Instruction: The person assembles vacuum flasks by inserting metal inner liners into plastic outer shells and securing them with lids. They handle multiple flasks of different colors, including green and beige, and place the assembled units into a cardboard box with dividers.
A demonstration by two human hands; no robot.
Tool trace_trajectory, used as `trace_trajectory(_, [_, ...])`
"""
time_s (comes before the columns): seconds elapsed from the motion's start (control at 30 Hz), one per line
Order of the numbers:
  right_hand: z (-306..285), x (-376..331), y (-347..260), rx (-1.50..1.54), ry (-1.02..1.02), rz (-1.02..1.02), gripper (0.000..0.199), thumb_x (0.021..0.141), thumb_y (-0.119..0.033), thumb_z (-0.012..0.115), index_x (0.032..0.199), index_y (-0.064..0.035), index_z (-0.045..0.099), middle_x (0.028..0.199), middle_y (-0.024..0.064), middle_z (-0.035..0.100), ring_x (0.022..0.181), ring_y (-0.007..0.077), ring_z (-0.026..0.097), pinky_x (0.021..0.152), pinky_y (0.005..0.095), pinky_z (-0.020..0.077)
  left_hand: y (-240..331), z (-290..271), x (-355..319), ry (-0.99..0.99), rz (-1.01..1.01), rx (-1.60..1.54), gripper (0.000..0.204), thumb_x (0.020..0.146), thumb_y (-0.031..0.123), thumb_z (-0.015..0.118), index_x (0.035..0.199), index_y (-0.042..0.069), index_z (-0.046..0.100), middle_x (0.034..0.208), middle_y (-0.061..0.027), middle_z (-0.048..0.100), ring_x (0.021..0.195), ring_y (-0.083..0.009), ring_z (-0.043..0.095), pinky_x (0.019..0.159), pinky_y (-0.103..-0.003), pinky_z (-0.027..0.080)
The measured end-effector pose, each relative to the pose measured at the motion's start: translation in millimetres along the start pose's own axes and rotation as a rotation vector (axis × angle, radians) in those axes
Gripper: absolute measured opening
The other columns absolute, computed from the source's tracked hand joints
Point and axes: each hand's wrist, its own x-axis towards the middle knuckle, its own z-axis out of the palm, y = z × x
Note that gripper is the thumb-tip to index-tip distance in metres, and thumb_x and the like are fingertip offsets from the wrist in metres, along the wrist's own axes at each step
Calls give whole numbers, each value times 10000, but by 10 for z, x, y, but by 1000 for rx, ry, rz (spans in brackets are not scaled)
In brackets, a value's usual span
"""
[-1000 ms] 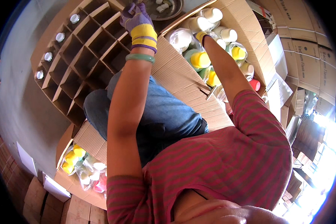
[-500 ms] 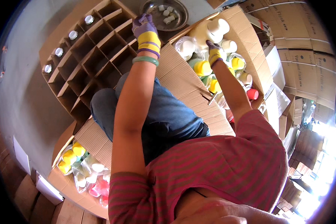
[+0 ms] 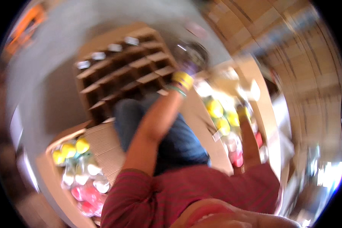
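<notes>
With the right hand [image 3: 244, 110] near a tilted cream bottle [image 3: 228, 84] in the box [image 3: 250, 66], a loose grip could drop it onto the yellow caps [image 3: 215, 108], though blur hides whether that hand, or the left hand [image 3: 188, 69] by the bowl [image 3: 201, 57], holds anything.

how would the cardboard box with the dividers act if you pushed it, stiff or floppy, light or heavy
The box is probably light for its size, since white caps show in just one row. Its crossed dividers likely keep the middle fairly stiff. Its squared-off shape suggests it would slide rather than roll.
</notes>
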Motion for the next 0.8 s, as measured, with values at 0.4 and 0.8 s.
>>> trace_trajectory(0.4, [352, 550, 235, 468, -539, 1, 363, 907, -97, 655, 1260, -28, 605, 1131, 115, 691, 944, 203, 649, 732, 321, 543, -283, -200, -176, 77, -83, -73, 294, 938, 317, 556, 1121, 117, 670, 1098, -188, 665, 960, -324, 631, 867, -394, 502])
trace_trajectory(0.8, [-861, -276, -383, 1224, -827, 6, 405, 971, -247, 651, 1294, -21, 558, 1247, 127, 641, 1105, 212, 606, 872, 321, 495, 202, -269, -323, -303, -602, -518, 658, 894, 692, 456, 1312, 202, 587, 1223, -72, 628, 1086, -282, 600, 923, -537, 463])
